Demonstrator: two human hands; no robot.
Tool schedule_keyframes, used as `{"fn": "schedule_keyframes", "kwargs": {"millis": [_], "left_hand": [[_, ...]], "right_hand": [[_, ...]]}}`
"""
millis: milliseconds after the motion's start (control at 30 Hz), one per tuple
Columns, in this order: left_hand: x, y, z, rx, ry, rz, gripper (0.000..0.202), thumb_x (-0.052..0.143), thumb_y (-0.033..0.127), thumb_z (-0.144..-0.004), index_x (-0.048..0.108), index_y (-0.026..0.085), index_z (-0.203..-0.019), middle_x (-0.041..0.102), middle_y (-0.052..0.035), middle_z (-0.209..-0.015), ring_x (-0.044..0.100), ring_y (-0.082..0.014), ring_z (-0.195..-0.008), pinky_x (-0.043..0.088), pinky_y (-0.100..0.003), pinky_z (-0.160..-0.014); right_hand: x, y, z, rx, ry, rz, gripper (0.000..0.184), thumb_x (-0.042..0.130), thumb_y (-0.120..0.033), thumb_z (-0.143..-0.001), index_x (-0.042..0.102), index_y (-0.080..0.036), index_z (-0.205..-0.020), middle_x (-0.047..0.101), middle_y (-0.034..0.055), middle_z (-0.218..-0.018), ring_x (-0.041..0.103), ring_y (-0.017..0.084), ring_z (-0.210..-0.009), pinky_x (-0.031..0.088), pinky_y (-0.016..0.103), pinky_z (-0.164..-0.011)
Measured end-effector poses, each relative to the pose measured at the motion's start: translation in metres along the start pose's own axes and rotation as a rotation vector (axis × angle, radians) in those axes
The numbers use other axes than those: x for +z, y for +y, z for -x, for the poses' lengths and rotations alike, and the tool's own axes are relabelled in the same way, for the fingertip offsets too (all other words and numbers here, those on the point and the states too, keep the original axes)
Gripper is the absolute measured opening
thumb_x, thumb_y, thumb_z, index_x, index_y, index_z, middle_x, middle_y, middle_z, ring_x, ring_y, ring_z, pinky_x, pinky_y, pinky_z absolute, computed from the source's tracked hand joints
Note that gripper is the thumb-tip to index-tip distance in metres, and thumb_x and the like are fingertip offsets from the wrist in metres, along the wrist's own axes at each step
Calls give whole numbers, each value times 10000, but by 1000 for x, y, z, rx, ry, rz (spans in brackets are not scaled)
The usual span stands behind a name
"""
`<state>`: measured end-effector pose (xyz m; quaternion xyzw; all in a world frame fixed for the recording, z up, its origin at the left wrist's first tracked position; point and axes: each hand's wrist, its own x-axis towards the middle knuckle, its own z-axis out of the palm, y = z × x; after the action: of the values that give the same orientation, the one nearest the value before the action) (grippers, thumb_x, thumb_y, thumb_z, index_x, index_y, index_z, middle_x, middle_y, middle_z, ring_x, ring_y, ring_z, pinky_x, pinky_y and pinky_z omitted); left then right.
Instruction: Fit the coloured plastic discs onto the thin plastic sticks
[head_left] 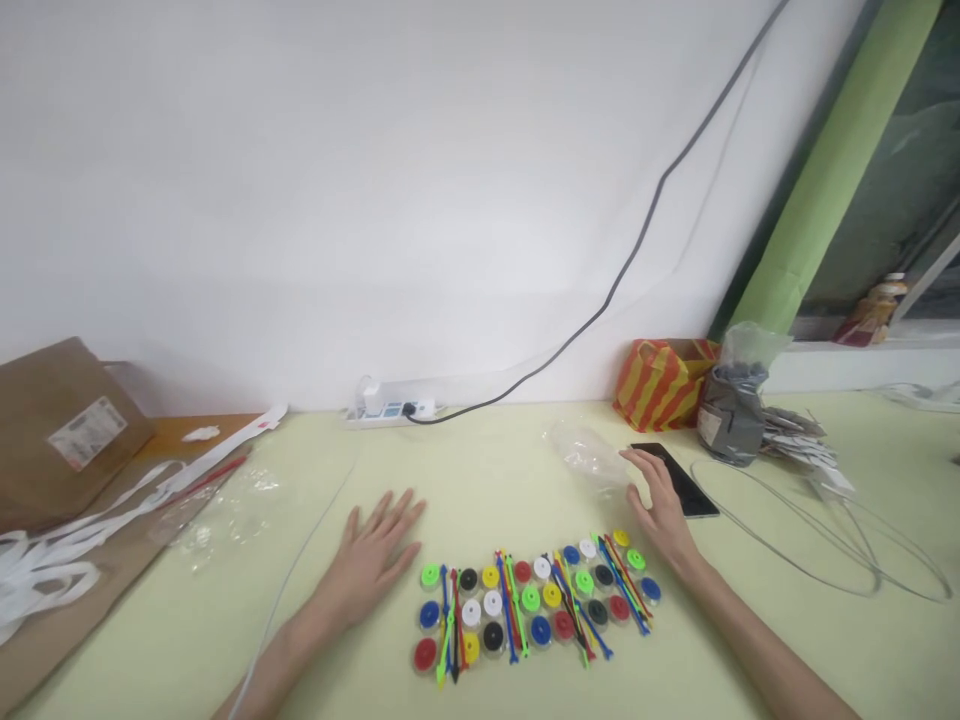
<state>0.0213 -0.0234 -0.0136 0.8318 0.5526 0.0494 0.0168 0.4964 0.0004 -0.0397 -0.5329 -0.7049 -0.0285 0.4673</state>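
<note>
Scanning left to right. Cardboard box (64, 425) at far left edge, white strips (45, 560) trailing off below it, clear film (225, 510) beside them on the pale table (187, 620).

Left hand (375, 555): palm down, flat on the table, fingers spread and straight, pointing up and slightly right. Holds nothing. Forearm comes in from the lower edge, angled right. Fingertips just left of the discs.

Discs (536, 600): small round coloured pieces in rows on the table between the two hands, with thin coloured sticks (510, 615) lying across them in bundles. Neither hand touches them that I can tell.

Power strip (394, 408) against the wall behind, dark cable running up right.

Right hand (660, 505): open, palm down, fingers loosely curved, lying against a crumpled clear bag (589, 455); grip not visible. Heel of hand close above the right end of the discs. Forearm enters from lower right.

Phone (679, 480) dark, just beyond that hand. Striped bag (664, 380), grey bundle (731, 405), wire loops (825, 540) further right.
</note>
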Motion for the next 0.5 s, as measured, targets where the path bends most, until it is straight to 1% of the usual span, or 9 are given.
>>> {"fn": "schedule_keyframes", "kwargs": {"millis": [33, 100, 167, 233, 300, 333, 433, 500], "left_hand": [[1, -1, 0, 1, 7, -1, 557, 299, 542, -1042, 206, 394, -1570, 236, -19, -1641, 218, -354, -1518, 183, -712, -1163], [3, -3, -1, -7, 7, -5, 550, 301, 538, -1040, 212, 405, -1567, 237, -7, -1642, 225, -347, -1517, 201, -705, -1163], [6, -4, -1, -13, 18, -13, 541, 307, 527, -1039, 221, 417, -1562, 246, 3, -1639, 241, -340, -1513, 217, -698, -1163], [9, -7, -1, -4, 40, -23, 539, 317, 513, -1039, 222, 421, -1561, 264, 4, -1634, 262, -335, -1507, 237, -690, -1162], [13, -10, -1, 5, 52, -40, 547, 329, 512, -1035, 211, 427, -1562, 269, 10, -1632, 277, -331, -1502, 256, -681, -1160], [15, -12, -1, 3, 65, -50, 547, 335, 512, -1034, 212, 434, -1561, 271, 17, -1631, 282, -326, -1501, 262, -671, -1163], [19, -19, -2, 5, 112, -76, 546, 354, 508, -1028, 231, 449, -1556, 293, 28, -1623, 310, -308, -1493, 284, -624, -1178], [19, -21, -2, 14, 113, -82, 549, 375, 498, -1023, 244, 449, -1554, 319, 29, -1613, 339, -299, -1481, 302, -596, -1183]], "right_hand": [[-1, 3, -1, 15, 10, 6, 396, 449, -269, -917, 552, -233, -1297, 536, 132, -1328, 509, 304, -1278, 401, 514, -1087], [-1, 5, -1, 43, 30, 2, 329, 435, -267, -921, 605, -224, -1199, 576, 132, -1247, 561, 301, -1198, 445, 482, -1023], [0, 4, 0, 67, 36, -25, 260, 415, -253, -928, 636, -213, -1060, 622, 114, -1090, 624, 272, -1029, 489, 418, -905], [2, 0, 3, 87, 11, -55, 219, 408, -231, -926, 625, -202, -930, 627, 75, -902, 623, 222, -806, 487, 348, -764], [3, -4, 6, 98, -66, -73, 201, 403, -196, -902, 579, -199, -803, 586, 31, -743, 558, 180, -645, 436, 297, -652], [4, -6, 7, 100, -114, -78, 203, 397, -177, -882, 541, -199, -741, 555, 14, -681, 527, 166, -600, 407, 281, -617], [5, -8, 8, 100, -236, -95, 219, 368, -141, -835, 413, -204, -629, 463, -12, -571, 474, 146, -542, 339, 254, -566], [6, -7, 8, 110, -273, -101, 232, 354, -139, -837, 359, -206, -615, 430, -18, -548, 457, 140, -525, 314, 247, -553]]}}
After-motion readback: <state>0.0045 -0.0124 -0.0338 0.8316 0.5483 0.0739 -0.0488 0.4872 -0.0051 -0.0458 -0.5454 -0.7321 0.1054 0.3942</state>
